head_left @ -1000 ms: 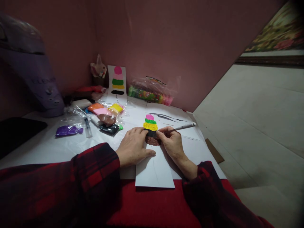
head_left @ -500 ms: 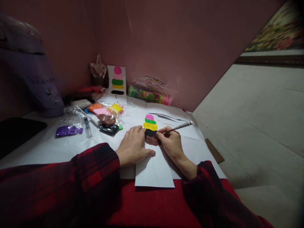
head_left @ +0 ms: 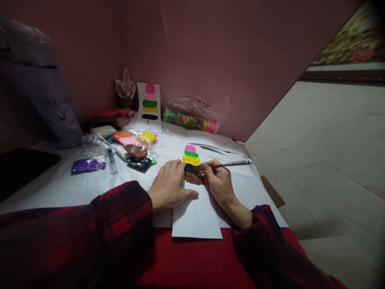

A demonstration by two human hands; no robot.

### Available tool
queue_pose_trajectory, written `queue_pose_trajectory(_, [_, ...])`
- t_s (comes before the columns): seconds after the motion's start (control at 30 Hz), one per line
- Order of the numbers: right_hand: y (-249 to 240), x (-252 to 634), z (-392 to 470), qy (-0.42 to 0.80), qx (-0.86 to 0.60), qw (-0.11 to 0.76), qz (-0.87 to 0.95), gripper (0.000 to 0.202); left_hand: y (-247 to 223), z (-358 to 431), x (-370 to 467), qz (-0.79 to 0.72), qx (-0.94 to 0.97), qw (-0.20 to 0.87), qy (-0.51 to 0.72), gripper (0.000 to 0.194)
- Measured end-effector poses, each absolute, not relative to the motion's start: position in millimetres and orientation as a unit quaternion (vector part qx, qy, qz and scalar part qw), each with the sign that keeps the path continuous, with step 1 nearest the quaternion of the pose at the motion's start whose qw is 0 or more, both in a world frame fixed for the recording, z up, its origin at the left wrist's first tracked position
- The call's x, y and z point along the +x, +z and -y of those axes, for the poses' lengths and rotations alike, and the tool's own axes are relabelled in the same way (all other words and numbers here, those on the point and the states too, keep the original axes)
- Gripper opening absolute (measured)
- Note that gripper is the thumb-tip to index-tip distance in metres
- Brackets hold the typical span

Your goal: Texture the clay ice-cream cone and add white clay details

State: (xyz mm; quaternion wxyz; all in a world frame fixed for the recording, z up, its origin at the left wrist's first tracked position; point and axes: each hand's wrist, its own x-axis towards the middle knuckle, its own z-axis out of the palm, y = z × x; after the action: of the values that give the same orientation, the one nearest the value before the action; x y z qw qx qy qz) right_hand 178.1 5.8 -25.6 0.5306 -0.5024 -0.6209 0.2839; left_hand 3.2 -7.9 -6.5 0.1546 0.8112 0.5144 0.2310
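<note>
The black band [head_left: 191,169] runs crosswise between my flat left hand [head_left: 170,184] and my right hand [head_left: 221,182], pinching a tool [head_left: 237,163].

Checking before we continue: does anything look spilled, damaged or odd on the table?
Two small things. A pink speck sits apart from the coloured bands, just to their right, like a stray crumb. Dark streaks cross the white sheet behind; I can't tell whether they are marks or tears. I see no spill.

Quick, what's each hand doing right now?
Left hand: open, resting on the white rectangular paper card.
Right hand: closed, holding a slim tool with a striped, white-tipped handle.
</note>
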Motion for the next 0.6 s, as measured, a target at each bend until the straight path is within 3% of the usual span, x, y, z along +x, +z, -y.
queue_pose_trajectory(0.6, [-20.2,175.1,-1.7,0.297,-0.486,0.548,0.613,0.023,-8.8,7.3,2.2,-0.506,0.814,0.159,0.237,0.066])
